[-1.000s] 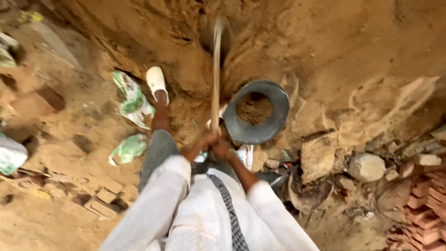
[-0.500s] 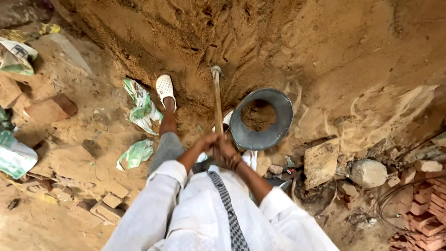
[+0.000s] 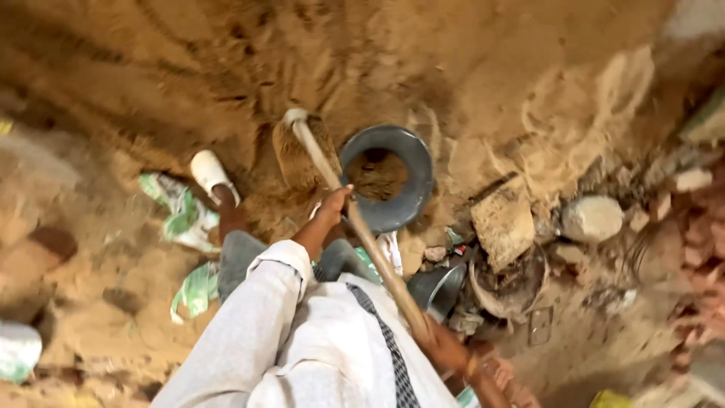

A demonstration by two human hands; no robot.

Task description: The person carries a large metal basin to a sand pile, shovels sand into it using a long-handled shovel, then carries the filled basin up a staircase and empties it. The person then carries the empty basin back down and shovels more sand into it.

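Already partly filled: sand heap [image 3: 453, 68] far, round grey pan [image 3: 411, 177] holding a small mound, much room left.
Hoe [image 3: 306, 151] blade lies loaded with sand just left of the pan; left hand [image 3: 332, 208] clasps the handle mid-shaft, arm outstretched, right hand [image 3: 449, 349] clenched near its end, low right.

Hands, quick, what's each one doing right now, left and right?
Left hand: closed around the wooden handle of the hoe, partway up the shaft.
Right hand: closed on the same handle near its upper end.
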